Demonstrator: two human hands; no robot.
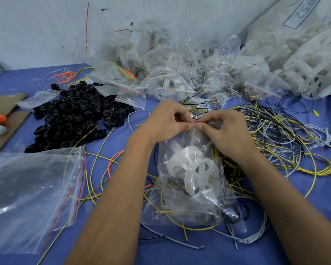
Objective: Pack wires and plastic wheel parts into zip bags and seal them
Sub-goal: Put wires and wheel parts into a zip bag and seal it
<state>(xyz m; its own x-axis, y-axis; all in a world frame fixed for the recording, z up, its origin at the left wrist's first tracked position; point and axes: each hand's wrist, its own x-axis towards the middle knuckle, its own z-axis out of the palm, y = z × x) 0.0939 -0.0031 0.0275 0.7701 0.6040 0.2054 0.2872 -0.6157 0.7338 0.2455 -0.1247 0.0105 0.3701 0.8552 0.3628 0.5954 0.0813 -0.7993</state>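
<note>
Zip bag lies lengthwise, mouth pointing away; both hands pinch its red seal.

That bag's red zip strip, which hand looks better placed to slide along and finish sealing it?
Probably the right hand. Both hands pinch the bag at its zip strip, but the strip's visible remainder runs out to the right past the right fingers. The left hand sits at the other end, suited to anchoring.

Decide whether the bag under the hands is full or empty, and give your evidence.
Full: white wheel parts and yellow wires show through the bag. Both hands pinch its red zip strip.
</note>
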